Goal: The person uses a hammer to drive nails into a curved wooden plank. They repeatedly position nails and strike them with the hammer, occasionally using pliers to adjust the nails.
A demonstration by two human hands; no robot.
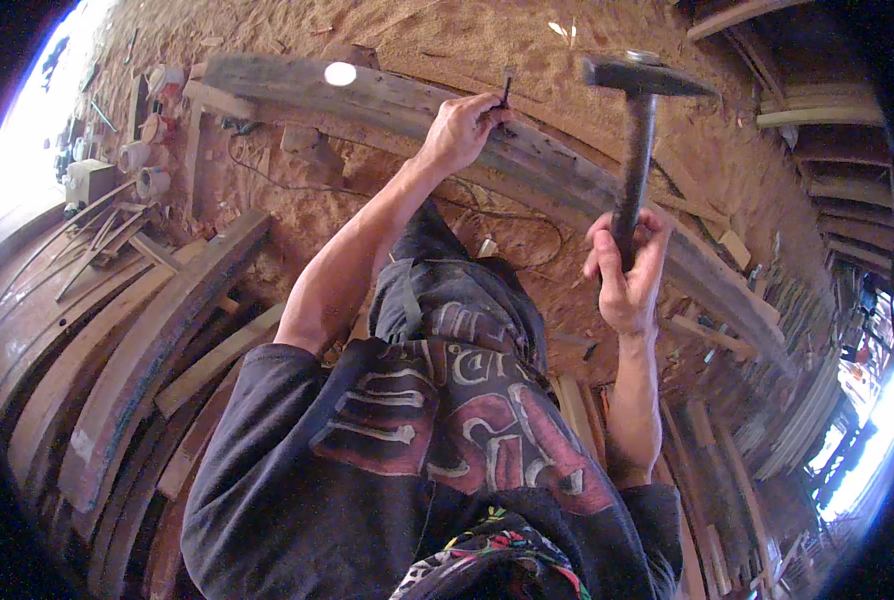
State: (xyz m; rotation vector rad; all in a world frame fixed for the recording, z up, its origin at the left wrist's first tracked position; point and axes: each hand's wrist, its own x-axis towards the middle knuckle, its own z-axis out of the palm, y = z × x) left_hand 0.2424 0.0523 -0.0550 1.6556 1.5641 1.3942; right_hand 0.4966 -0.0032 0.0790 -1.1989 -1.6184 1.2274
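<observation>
The left hand [462, 132] pinches a dark pin [508, 90] near the far edge of the wooden beam [559, 172]; its long axis points away from the body [467, 410]. The right hand [628, 275] grasps the hammer [637, 150] by its handle. A cable [257, 178] lies nearer.

Curved planks [157, 350] lie stacked at near left; beyond them are a pale box [89, 183] and several round containers [153, 182] (one looks reddish). A dark cable [292, 188] winds across the brown ground [437, 30]. Timbers [827, 117] line the far right.
</observation>
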